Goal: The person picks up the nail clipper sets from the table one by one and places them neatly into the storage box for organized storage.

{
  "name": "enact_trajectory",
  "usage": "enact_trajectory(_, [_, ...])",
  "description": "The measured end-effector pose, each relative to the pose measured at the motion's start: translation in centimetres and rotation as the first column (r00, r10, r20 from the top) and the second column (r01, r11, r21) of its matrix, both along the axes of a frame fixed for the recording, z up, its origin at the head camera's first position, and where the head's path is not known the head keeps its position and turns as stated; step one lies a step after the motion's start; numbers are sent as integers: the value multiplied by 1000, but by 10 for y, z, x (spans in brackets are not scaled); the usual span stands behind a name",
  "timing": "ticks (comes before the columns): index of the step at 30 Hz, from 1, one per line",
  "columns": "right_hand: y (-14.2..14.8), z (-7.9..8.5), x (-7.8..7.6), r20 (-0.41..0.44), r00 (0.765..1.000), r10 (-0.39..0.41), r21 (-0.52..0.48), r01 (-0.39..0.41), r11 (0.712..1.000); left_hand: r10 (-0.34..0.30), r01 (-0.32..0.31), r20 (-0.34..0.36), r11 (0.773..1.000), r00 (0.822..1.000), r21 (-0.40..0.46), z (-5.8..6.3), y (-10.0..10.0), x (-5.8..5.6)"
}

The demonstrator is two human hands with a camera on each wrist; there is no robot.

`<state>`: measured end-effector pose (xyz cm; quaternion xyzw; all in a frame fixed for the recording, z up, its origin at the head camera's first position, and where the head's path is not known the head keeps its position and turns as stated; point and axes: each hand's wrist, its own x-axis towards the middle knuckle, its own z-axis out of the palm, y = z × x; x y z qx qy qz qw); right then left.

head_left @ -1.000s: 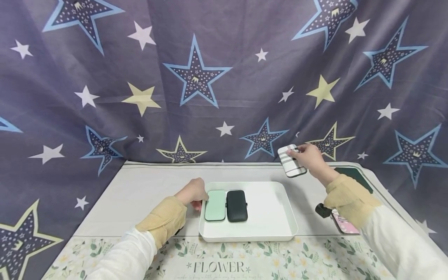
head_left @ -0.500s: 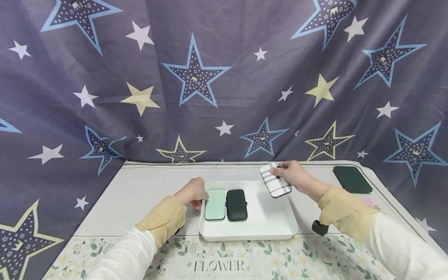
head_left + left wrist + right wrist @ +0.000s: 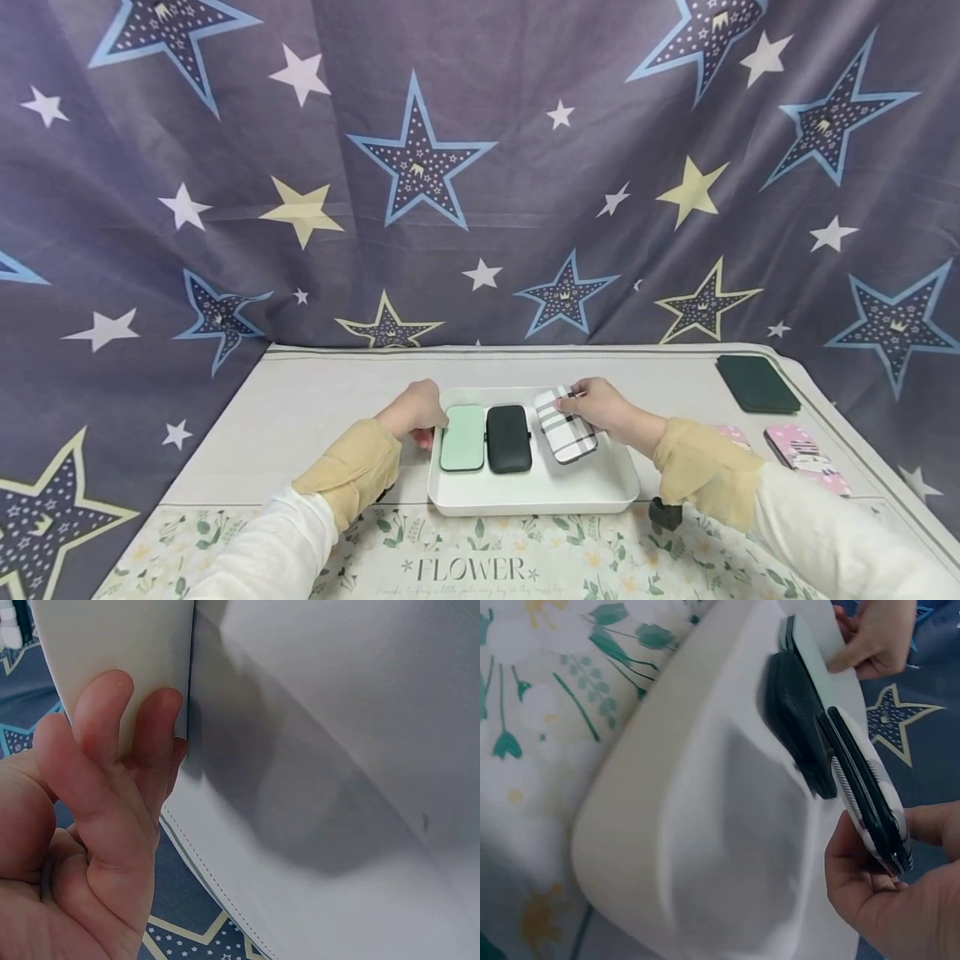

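Note:
My right hand (image 3: 609, 411) pinches a flat case (image 3: 557, 433) with a white and grey plaid cover, tilted over the right half of a white tray (image 3: 532, 507). Dark edging runs round its narrow side in the right wrist view, with the thumb and fingers (image 3: 847, 859) on opposite faces. A black case (image 3: 508, 440) and a mint green case (image 3: 462, 439) lie side by side in the tray's left half. At the tray's left wall, my left hand (image 3: 422, 408) grips the rim; the left wrist view has its fingers (image 3: 105, 705) against the outer wall.
Dark green flat items (image 3: 757, 384) lie stacked at the table's back right. Nearer stands a pink patterned case (image 3: 806, 458), with another pink item (image 3: 733, 435) partly behind the right sleeve. A flower-print mat (image 3: 472, 571) covers the front, and a star-patterned curtain (image 3: 480, 167) hangs behind.
My right hand has carried the plaid case left and down, from beyond the tray's back right corner to over its right half. My left hand has stayed at the rim.

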<state>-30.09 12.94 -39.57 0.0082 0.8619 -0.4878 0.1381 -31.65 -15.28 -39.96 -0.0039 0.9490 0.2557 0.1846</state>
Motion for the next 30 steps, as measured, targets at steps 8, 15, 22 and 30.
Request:
enact_trajectory(8, [-10,-15,3,25,999,-30,-4,30,1000,1,-1,-16,1000,1000,4,1,-1,2])
enact_trajectory(15, [-14,-25,2,34,998,-50,10,50,999,1,-1,-10,1000,1000,-5,-1,-1,1])
enact_trajectory(22, [-14,-27,-3,29,997,-69,5,69,998,-9,9,-36,1000,999,-10,-2,-1,1])
enact_trajectory(30, [-13,-31,-11,48,993,-111,-22,112,993,-9,9,-33,1000,999,-5,-4,-2,1])
